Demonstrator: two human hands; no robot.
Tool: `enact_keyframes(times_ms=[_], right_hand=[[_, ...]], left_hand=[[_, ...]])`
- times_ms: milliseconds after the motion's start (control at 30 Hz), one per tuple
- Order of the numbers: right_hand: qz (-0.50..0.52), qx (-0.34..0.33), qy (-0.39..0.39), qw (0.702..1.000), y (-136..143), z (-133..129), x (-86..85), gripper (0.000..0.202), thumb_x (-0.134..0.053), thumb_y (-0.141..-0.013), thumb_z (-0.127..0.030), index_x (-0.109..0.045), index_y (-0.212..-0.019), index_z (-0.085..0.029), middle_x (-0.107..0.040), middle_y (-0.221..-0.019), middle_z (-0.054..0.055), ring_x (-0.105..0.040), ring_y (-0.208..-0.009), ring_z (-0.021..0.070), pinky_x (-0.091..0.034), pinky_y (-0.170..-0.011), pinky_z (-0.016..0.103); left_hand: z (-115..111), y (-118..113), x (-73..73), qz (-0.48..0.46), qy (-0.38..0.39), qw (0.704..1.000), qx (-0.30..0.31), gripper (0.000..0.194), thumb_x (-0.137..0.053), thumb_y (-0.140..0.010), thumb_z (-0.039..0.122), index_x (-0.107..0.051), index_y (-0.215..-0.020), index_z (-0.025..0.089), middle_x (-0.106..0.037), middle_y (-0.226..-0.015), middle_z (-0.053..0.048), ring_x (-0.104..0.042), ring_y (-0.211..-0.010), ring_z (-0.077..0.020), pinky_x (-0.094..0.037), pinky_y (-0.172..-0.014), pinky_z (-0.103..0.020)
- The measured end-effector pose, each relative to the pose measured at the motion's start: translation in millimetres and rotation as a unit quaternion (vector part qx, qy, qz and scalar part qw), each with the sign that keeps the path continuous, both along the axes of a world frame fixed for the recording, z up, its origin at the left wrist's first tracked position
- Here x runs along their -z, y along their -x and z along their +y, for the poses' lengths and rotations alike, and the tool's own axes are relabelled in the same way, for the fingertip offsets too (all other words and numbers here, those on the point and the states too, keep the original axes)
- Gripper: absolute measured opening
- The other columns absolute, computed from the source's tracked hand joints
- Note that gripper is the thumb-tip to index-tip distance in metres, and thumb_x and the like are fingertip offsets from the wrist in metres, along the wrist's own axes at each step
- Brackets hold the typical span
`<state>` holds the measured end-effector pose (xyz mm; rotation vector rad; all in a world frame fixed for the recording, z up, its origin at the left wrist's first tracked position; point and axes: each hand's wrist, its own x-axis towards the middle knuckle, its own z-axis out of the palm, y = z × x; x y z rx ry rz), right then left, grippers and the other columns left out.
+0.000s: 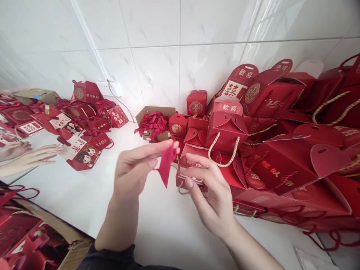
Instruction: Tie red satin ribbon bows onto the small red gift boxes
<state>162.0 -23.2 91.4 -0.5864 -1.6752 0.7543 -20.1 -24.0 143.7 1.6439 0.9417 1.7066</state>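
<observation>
A short red ribbon (166,167) hangs from the fingers of my left hand (134,168), which pinches it near the top, above the white table (157,232). Its lower end tapers to a point. To the right of the ribbon, my right hand (210,191) has its fingers apart and nothing between them. Just behind the right hand stand red gift boxes, one with a twisted gold cord handle (224,165). A small cardboard box (155,110) beyond my left hand holds a heap of red ribbons (154,123).
Red gift boxes (277,167) are piled high on the right. At the left, another person's hands (36,159) are beside a printed red box (84,153) and more boxes. A large carton (74,251) of red boxes is at the lower left. A tiled wall (157,71) backs the table.
</observation>
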Motion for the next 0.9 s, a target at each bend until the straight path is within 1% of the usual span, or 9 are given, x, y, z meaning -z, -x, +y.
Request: enact_keyframes(times_ms=[100,200,267,367,467,600,667,767,900], right_hand=[[-0.038,-0.055,0.047,0.997,-10.2,4.0,-8.2,0.021,-0.056,-0.097,-0.020,-0.070,-0.110,-0.026,-0.053,-0.137,0.009,-0.059,-0.119,0.0241,-0.060,-0.085,0.034],[-0.079,-0.096,0.071,0.990,-18.3,13.0,-10.6,0.020,-0.053,-0.099,-0.024,-0.072,-0.107,-0.025,-0.066,-0.114,0.007,-0.066,-0.100,0.0198,-0.059,-0.081,0.031],[-0.088,-0.085,0.080,0.989,-22.0,18.4,-9.2,0.022,-0.052,-0.100,-0.025,-0.073,-0.106,-0.024,-0.069,-0.104,0.005,-0.067,-0.089,0.0174,-0.059,-0.077,0.030],[-0.072,-0.031,0.074,0.994,-25.3,21.7,-5.2,0.024,-0.055,-0.098,-0.024,-0.072,-0.115,-0.026,-0.072,-0.105,0.004,-0.069,-0.094,0.0178,-0.059,-0.084,0.031],[-0.024,0.019,0.056,0.998,-26.9,19.9,-3.2,0.027,-0.059,-0.096,-0.020,-0.071,-0.118,-0.029,-0.074,-0.111,0.002,-0.069,-0.103,0.0185,-0.057,-0.092,0.033],[0.074,0.043,0.079,0.993,-28.7,17.6,-4.3,0.025,-0.065,-0.092,-0.016,-0.075,-0.109,-0.030,-0.076,-0.106,0.001,-0.073,-0.095,0.0179,-0.062,-0.085,0.032],[0.124,0.045,0.109,0.985,-29.7,19.3,-4.9,0.021,-0.068,-0.090,-0.017,-0.076,-0.106,-0.029,-0.077,-0.102,0.001,-0.075,-0.092,0.0191,-0.065,-0.083,0.034],[0.189,0.032,0.151,0.970,-33.2,23.8,-7.1,0.019,-0.070,-0.089,-0.020,-0.076,-0.107,-0.026,-0.078,-0.099,0.003,-0.076,-0.087,0.0215,-0.067,-0.079,0.039],[0.274,0.080,0.120,0.951,-52.2,23.6,-19.9,0.020,-0.070,-0.088,-0.016,-0.076,-0.105,-0.024,-0.078,-0.095,0.004,-0.077,-0.082,0.0208,-0.067,-0.077,0.039]], left_hand=[[7.1,-5.2,7.5,0.037,0.118,0.988,0.097,0.027,-0.063,-0.087,0.024,-0.076,-0.111,0.026,-0.075,-0.111,-0.006,-0.071,-0.106,-0.0284,-0.060,-0.095,-0.042],[14.5,-11.0,13.5,0.079,0.167,0.973,0.137,0.031,-0.067,-0.086,0.024,-0.073,-0.116,0.023,-0.074,-0.115,-0.008,-0.070,-0.108,-0.0279,-0.059,-0.094,-0.040],[16.7,-16.0,15.3,0.091,0.181,0.965,0.164,0.045,-0.075,-0.080,0.021,-0.068,-0.124,0.024,-0.073,-0.117,-0.009,-0.071,-0.105,-0.0265,-0.060,-0.093,-0.038],[15.4,-24.6,16.6,0.102,0.204,0.950,0.215,0.078,-0.080,-0.075,0.015,-0.048,-0.144,0.029,-0.077,-0.102,-0.006,-0.074,-0.093,-0.0220,-0.062,-0.085,-0.032],[13.1,-33.6,19.2,0.088,0.208,0.952,0.208,0.079,-0.075,-0.079,0.015,-0.039,-0.148,0.030,-0.075,-0.104,-0.008,-0.074,-0.079,-0.0174,-0.061,-0.076,-0.027],[14.8,-40.0,22.1,0.064,0.184,0.971,0.140,0.071,-0.075,-0.078,0.016,-0.047,-0.141,0.030,-0.060,-0.136,-0.011,-0.072,-0.081,-0.0137,-0.060,-0.077,-0.025],[16.7,-39.2,21.1,0.097,0.214,0.959,0.160,0.056,-0.075,-0.078,0.020,-0.058,-0.132,0.024,-0.071,-0.114,-0.009,-0.072,-0.081,-0.0158,-0.060,-0.076,-0.027],[18.2,-35.7,17.8,0.195,0.284,0.913,0.220,0.020,-0.071,-0.082,0.029,-0.075,-0.094,0.014,-0.072,-0.077,-0.006,-0.068,-0.069,-0.0171,-0.058,-0.065,-0.027],[16.2,-33.2,12.7,0.290,0.330,0.862,0.253,0.025,-0.074,-0.078,0.038,-0.077,-0.076,0.014,-0.070,-0.066,-0.005,-0.059,-0.053,-0.0120,-0.045,-0.047,-0.021]])
